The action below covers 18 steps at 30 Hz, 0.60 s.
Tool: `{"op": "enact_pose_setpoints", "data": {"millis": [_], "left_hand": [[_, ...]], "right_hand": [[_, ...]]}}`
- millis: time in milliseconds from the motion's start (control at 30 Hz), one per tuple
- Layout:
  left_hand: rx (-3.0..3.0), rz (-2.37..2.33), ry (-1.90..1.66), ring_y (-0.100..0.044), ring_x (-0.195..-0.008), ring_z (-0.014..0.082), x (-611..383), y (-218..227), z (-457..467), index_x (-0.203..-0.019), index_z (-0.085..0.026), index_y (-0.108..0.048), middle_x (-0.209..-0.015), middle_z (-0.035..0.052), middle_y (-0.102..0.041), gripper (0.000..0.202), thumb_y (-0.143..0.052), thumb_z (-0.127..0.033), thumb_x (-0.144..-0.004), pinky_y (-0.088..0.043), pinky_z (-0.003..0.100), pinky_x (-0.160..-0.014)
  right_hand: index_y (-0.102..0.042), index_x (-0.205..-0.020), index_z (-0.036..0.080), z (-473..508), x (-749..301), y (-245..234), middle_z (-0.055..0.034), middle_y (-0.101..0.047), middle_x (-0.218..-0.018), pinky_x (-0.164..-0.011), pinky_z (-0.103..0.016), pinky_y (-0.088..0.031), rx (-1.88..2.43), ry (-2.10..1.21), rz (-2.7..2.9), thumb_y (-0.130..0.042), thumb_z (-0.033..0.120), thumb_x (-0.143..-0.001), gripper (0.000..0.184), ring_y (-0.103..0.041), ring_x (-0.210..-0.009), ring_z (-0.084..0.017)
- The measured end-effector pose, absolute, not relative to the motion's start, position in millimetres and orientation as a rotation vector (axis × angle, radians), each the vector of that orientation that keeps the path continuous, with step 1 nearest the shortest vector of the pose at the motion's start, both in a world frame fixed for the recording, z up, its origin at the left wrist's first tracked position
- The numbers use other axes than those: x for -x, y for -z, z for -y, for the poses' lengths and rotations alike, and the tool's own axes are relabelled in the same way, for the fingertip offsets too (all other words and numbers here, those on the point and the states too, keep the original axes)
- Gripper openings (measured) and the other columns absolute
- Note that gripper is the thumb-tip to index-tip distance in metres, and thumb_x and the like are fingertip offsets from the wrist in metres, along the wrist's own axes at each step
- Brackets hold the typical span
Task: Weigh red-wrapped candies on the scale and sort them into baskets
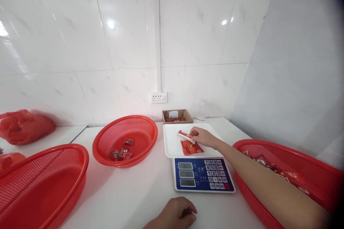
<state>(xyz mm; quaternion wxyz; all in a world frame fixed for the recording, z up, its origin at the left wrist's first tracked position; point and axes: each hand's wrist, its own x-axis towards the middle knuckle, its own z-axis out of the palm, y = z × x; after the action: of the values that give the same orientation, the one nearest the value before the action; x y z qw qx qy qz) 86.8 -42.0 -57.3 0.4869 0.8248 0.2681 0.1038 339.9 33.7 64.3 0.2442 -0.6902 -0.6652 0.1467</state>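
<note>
My right hand (200, 136) is above the white pan (172, 146) of a digital scale, its fingers pinched on a red and white packet (185, 136). Just below that packet, a red packet with yellow print (191, 147) lies flat on the pan. The scale's blue panel (200, 173) has three small displays, whose figures are too faint to read, and a keypad. At the table's near side, my left hand (176, 214) rests in front of the scale. Its fingers are loosely curled, with a gap to the thumb and nothing seen in them.
Right of the scale stands a red basket (243, 182) with several red packets. A round red basket (98, 152) at left holds several small packets. Another red basket (80, 171) stands nearer left. Behind are a cardboard box (185, 116), a clear jar (202, 110) and a red bag (27, 127).
</note>
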Motion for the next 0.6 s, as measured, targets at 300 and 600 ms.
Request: {"op": "enact_pose_setpoints", "data": {"millis": [300, 600], "left_hand": [[-2.01, -0.653, -0.262, -0.057, -0.075, 0.0132, -86.1, 58.7, 42.9, -0.097, -0.017, -0.065, -0.091, 0.0045, -0.063, 0.024, -0.052, -0.023, -0.077, -0.046, 0.021, -0.07], [-2.022, -0.647, -0.273, -0.056, -0.072, 0.0133, -85.1, 51.7, 44.6, -0.096, -0.015, -0.065, -0.088, 0.0053, -0.063, 0.024, -0.052, -0.022, -0.077, -0.045, 0.022, -0.067]], "right_hand": [[-0.047, -0.129, 0.026, -20.3, -337.9, -61.6, -0.0071, -0.055, -0.121, -0.093, -0.038, -0.037, 1.797, -0.497, 2.039, -0.063, 0.039, -0.069, 0.064, -0.049, -0.112, -0.028], [-0.034, -0.137, 0.024, -26.7, -317.7, -43.3, -0.0118, -0.033, -0.143, -0.102, -0.045, -0.026, 1.952, -0.413, 1.982, -0.057, 0.039, -0.074, 0.069, -0.025, -0.132, -0.03]]}}
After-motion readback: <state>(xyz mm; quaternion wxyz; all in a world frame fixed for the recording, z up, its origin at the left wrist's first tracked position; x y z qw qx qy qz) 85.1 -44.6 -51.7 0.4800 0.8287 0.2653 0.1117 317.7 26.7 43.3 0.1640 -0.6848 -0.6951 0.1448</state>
